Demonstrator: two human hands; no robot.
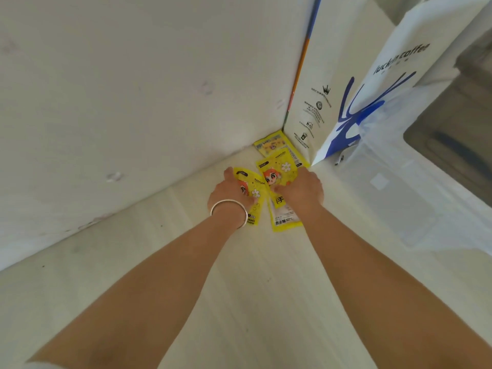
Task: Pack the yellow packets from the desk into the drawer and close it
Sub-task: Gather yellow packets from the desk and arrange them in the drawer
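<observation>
Pinching yellow packets [277,173]: left hand [229,193], right hand [303,190]; bag [394,75] reads "luckin coffee".

We see 4 packets [277,166] overlapping on the desk [239,288], in its far corner against the wall [106,89]. A paper bag [359,89] stands just right of them. Our left hand [230,191] rests on the leftmost packet, our right hand [302,190] on those beside it.
</observation>
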